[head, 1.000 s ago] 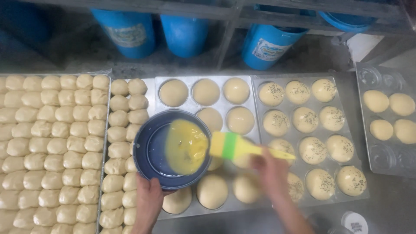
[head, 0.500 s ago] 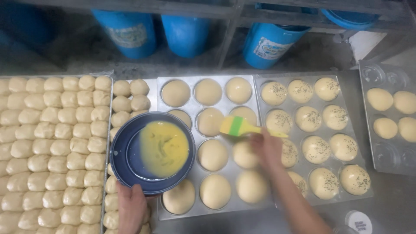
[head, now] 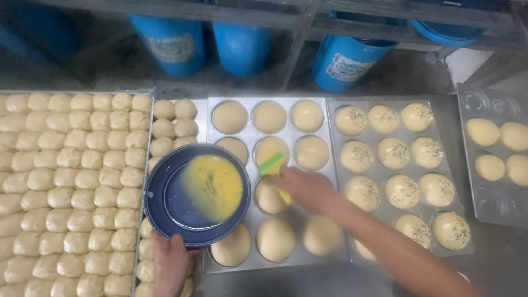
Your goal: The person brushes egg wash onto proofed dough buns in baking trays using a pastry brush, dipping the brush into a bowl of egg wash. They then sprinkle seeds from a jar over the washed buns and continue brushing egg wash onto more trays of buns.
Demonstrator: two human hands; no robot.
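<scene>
Head view: left hand [head: 171, 264] holds a round dark-blue bowl of yellow egg wash [head: 197, 193] by its six-o'clock rim, over the left edge of a metal bun tray [head: 330, 176]. Right hand [head: 305, 187], grip closed on a green-and-yellow pastry brush [head: 272, 165], hovers mid-tray, brush pointing eleven o'clock over a pale dough round [head: 269, 148]. Seeded buns [head: 401, 190] crowd three o'clock; little free counter [head: 495, 247].

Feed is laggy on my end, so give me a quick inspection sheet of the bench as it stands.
Surface: grey bench, packed with trays.
Job's things: blue bowl of yellow egg wash; green-and-yellow brush over the plain bun tray.
Clutter: seeded bun tray; small dough rolls; clear mould tray.
Hands: left hand holds the bowl; right hand grips the brush.
Cables: nothing seen.
Surroundings: blue drums behind.
</scene>
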